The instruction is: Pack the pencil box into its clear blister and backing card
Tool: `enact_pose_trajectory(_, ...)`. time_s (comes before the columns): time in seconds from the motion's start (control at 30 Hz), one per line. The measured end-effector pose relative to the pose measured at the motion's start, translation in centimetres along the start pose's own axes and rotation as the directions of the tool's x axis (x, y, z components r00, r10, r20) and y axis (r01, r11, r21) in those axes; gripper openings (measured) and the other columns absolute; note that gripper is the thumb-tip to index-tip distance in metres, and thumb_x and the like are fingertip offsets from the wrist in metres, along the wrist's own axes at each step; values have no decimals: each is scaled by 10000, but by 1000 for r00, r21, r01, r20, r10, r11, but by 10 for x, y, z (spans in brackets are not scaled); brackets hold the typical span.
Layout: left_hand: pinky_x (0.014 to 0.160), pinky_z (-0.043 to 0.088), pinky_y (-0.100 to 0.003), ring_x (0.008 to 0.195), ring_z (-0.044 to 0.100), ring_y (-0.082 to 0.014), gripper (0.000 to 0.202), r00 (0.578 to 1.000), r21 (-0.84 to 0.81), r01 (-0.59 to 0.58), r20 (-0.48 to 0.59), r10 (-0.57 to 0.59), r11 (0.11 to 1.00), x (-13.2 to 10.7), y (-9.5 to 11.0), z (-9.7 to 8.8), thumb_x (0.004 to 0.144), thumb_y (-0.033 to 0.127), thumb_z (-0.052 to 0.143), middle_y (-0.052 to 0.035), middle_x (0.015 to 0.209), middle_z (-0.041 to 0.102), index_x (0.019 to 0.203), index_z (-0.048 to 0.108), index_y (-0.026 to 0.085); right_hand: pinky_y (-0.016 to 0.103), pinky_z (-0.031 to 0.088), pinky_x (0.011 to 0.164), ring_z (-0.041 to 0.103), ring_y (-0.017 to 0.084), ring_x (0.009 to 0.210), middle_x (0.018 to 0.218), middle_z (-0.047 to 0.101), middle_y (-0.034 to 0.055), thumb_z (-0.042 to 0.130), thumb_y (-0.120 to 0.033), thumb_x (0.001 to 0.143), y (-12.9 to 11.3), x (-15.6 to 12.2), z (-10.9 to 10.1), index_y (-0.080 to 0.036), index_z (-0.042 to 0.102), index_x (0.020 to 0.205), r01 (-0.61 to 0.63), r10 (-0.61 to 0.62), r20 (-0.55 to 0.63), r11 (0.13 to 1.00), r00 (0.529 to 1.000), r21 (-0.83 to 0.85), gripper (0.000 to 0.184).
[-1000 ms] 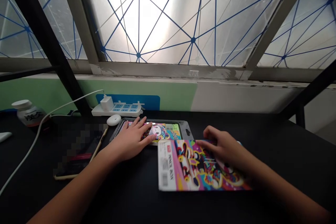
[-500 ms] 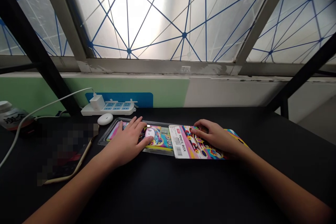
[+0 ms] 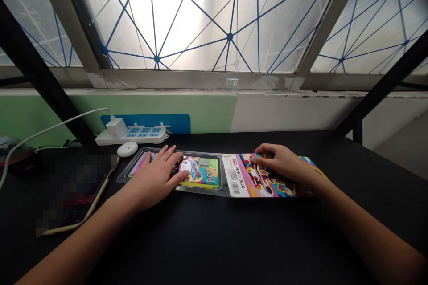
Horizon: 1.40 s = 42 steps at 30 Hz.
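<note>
A colourful pencil box (image 3: 200,171) with a cartoon figure and the word SPORT lies in a clear plastic tray (image 3: 224,189). My left hand (image 3: 157,176) rests on its left part with fingers spread, hiding some of the print. Over the tray's right end lies a bright printed card (image 3: 239,180) marked PENCIL BOX, with a barcode on its white strip. My right hand (image 3: 279,162) grips this card near its upper edge, thumb on the face and fingers curled at the far edge. The hand and forearm cover the card's right part.
Behind the tray's left end sits a white round case (image 3: 127,149), with a white power strip (image 3: 132,135) and plugged-in charger beyond. A white cable (image 3: 50,130) runs left. A blurred dark item with a pale edge (image 3: 96,200) lies left on the black table (image 3: 214,240).
The card has slid right with my right hand, uncovering more of the tray and the pencil box's right end. My left hand stays on the box. The view has shifted slightly.
</note>
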<state>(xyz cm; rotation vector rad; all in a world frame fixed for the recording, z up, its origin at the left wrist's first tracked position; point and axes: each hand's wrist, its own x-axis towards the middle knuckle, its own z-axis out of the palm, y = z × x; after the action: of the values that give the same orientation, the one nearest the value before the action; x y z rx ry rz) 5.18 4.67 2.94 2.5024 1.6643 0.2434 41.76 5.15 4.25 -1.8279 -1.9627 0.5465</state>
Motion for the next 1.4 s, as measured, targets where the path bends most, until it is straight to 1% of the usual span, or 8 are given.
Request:
enact_pose_trajectory(0.2,1169,136,-685,1528,160,-352,611,1000,-47,5,1,-5,999,-3,16,4,976,612,380,-102,1631,294,1449,497,244,293,448,572,627,205,693,775,713,24,666,-621,796,-14,-5,17,-236,690,858,12,-10,-57,999,998,31,390)
enact_pose_trajectory(0.33,1181,243,-616,1510,234,-345,658,997,-315,-75,-13,75,946,-15,35,0,937,663,459,-59,1626,316,1490,443,307,286,421,537,598,191,656,749,695,22,638,-639,805,-20,-6,25,-229,684,865,-6,6,-1,996,1000,90,417)
enact_pose_trajectory(0.5,1097,451,-433,1408,457,-301,457,995,-763,-98,-63,77,638,-21,40,-13,960,606,481,-7,1567,444,1329,588,358,284,417,549,588,187,657,750,682,21,627,-649,807,-24,-8,27,-216,689,885,1,-4,33,997,999,82,444)
enact_pose_trajectory(0.7,1145,354,-480,1345,510,-294,374,889,-879,-195,-346,-300,435,1,9,-12,981,553,489,-74,1371,630,1075,671,239,284,392,526,589,193,652,723,669,14,630,-663,801,-4,-4,14,-217,694,932,-38,35,91,999,995,26,469)
enact_pose_trajectory(0.97,1194,231,-495,1434,412,-251,526,901,-964,-203,-253,-352,171,6,12,11,990,667,335,-95,1426,586,1192,591,254,352,544,848,690,308,1022,1148,735,54,756,-607,708,4,2,-9,-248,640,1196,2,-15,319,999,948,41,617)
enact_pose_trajectory(1.23,1211,199,-422,1423,431,-224,548,904,-981,-187,-155,-399,-44,6,13,-2,1021,628,259,-150,1424,584,1203,545,197,424,516,929,622,341,1136,1242,664,149,700,-643,750,-79,29,25,-198,642,1245,300,-217,312,920,925,-251,668)
enact_pose_trajectory(1.33,1186,267,-425,1399,465,-236,570,898,-981,-193,-171,-406,-14,8,10,0,1012,645,250,-163,1396,599,1207,530,189,415,513,901,618,333,1127,1230,668,142,699,-655,754,-123,43,54,-219,647,1236,386,-294,329,884,897,-263,652)
enact_pose_trajectory(1.4,1151,334,-426,1372,495,-247,590,895,-977,-160,-205,-397,143,9,6,3,1013,645,207,-156,1382,607,1225,520,192,416,502,900,622,326,1119,1236,668,134,684,-659,777,-148,49,70,-226,640,1241,446,-354,327,854,876,-269,636)
